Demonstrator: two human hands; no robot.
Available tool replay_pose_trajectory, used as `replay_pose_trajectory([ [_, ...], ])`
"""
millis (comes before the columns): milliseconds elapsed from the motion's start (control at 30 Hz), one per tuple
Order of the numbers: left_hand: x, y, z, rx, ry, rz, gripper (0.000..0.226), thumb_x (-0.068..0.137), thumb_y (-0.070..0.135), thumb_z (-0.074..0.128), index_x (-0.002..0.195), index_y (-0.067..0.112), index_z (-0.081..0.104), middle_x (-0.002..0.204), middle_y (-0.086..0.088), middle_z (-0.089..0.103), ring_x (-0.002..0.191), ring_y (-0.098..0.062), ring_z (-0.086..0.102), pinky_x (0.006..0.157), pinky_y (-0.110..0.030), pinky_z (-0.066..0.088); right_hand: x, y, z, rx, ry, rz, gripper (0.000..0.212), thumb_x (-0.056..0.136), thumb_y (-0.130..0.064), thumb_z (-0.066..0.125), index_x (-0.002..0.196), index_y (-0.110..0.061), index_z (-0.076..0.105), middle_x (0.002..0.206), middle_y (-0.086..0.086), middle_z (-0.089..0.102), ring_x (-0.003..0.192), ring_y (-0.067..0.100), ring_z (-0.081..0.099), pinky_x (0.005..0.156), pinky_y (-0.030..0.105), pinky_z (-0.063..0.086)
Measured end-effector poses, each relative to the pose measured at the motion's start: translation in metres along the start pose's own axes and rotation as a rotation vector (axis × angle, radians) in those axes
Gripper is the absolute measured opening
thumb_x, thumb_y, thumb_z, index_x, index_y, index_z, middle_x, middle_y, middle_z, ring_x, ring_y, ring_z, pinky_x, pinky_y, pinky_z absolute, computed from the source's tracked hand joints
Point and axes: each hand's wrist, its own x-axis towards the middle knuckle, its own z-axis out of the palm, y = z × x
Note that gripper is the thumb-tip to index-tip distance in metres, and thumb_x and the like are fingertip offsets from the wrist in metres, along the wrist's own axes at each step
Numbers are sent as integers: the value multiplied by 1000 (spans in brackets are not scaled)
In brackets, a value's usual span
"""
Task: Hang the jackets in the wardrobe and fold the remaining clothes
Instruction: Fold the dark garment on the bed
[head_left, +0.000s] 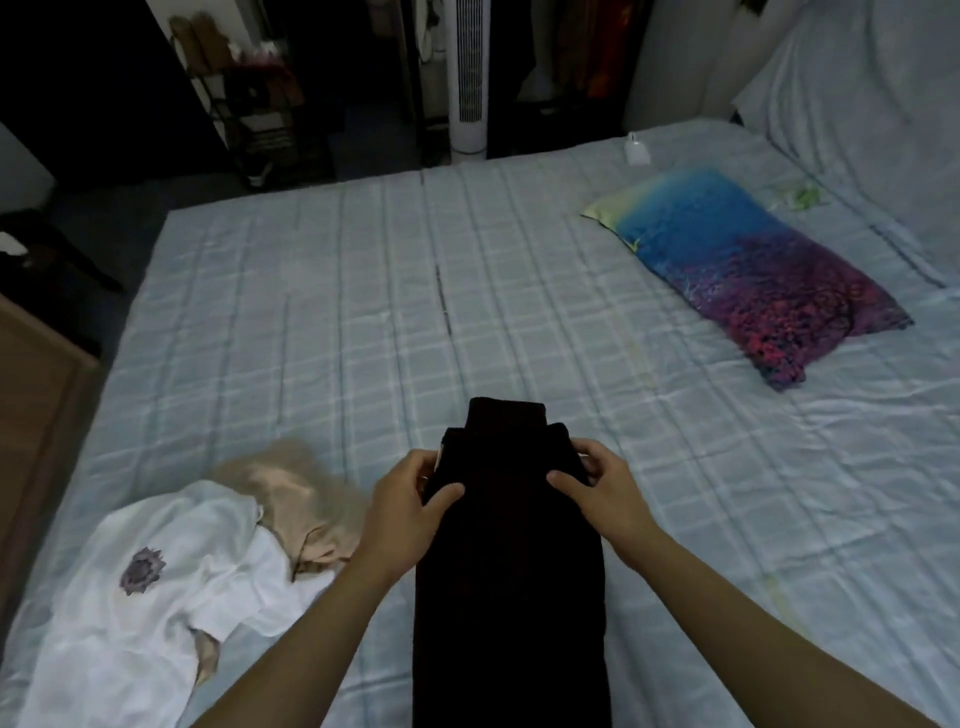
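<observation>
A long, dark, almost black garment (511, 561) folded into a narrow strip is lying lengthwise on the near middle of the bed, running from the bottom edge of the view up toward the centre, with a narrower folded end sticking out at its far tip. The left hand (410, 499) is gripping the garment's left edge near the far end, thumb lying on top of the cloth and fingers curled round the side. The right hand (597, 488) is gripping the opposite edge in the same way, thumb pressing on top and fingers wrapping the right side. Both bare forearms are reaching in from the near corners.

The bed is wearing a pale blue checked sheet (363, 312), wrinkled in places. On the near left, just beside the left forearm, a crumpled white shirt with a small purple flower print (156, 582) is lying in a heap, and a beige, soft-looking garment (296, 493) is lying partly under it on its far side. On the far right a flat pillow in blue, purple and red with a yellow corner (743, 270) is resting on the sheet, well apart from the hands. A small white bottle-like object (636, 149) is sitting near the far edge of the bed.

Beyond the bed a tall white tower fan (470, 78) is standing between dark openings where hanging clothes (597, 47) are dimly showing. A brown wooden piece of furniture (36, 405) is standing at the left edge.
</observation>
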Motion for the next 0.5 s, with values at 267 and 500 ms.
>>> replay_pose_trajectory([
  [267, 103, -97, 77, 246, 144, -7, 46, 98, 26, 58, 140, 15, 46, 138, -3, 47, 126, -17, 46, 108, -31, 38, 131, 76, 24, -518, 80, -100, 57, 86, -26, 74, 137, -16, 49, 134, 3, 53, 123, 15, 48, 105, 27, 36],
  [500, 119, -195, 146, 708, -49, 70, 66, 100, 53, 13, 157, 20, 17, 166, -4, 6, 154, -23, 2, 123, -48, 17, 145, 200, 71, -1040, 18, -244, 73, 99, -60, 26, 157, -30, -7, 166, -1, -10, 153, 21, -2, 123, 43, 17],
])
